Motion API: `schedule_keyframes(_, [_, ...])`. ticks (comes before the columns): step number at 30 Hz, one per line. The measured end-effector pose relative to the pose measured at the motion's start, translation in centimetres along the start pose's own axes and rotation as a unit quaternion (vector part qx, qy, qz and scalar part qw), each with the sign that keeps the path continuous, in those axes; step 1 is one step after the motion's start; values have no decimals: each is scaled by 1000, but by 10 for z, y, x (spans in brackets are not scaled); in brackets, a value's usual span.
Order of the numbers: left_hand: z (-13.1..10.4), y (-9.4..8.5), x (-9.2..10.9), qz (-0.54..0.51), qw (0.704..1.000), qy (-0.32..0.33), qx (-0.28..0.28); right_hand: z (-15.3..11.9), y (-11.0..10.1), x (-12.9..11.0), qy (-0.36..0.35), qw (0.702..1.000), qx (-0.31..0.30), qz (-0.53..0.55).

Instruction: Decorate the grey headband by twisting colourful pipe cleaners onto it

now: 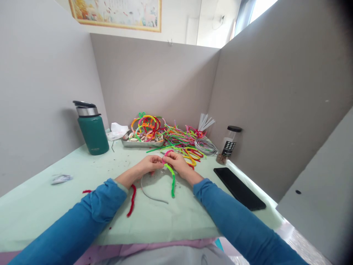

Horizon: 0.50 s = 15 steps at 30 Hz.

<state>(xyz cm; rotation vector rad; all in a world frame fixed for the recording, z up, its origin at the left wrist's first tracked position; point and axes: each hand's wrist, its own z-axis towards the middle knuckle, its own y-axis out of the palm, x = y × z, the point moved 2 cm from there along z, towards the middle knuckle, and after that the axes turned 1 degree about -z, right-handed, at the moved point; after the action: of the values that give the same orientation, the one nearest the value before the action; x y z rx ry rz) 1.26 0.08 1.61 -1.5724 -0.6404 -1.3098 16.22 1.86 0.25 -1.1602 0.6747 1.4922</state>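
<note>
One red chenille stem (132,200), loose; one metal tray (142,144) of coloured hoops (150,117), apparently finished. We list the left hand (149,164), fingertips pinched on a pink-and-green chenille band (173,180) between both hands, partly done; grey wire (153,198), bare, seemingly left to cover; right hand (178,163), likewise pinching the band; spare chenille stems (179,137), heaped behind.

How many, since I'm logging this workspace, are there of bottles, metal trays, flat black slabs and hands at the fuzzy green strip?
Bottles (teal bottle, clear bottle): 2
Metal tray: 1
Flat black slab: 1
Hands at green strip (left hand, right hand): 2
Total: 6
</note>
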Motion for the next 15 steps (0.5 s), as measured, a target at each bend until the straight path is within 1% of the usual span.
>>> schedule_keyframes(8, [-1,1,3,-2,1000,-4,18,-1,1,1,23,999,-11,38])
schedule_keyframes(15, [-1,-3,1,22,999,-13,34,0,1,0,26,1000,-2,14])
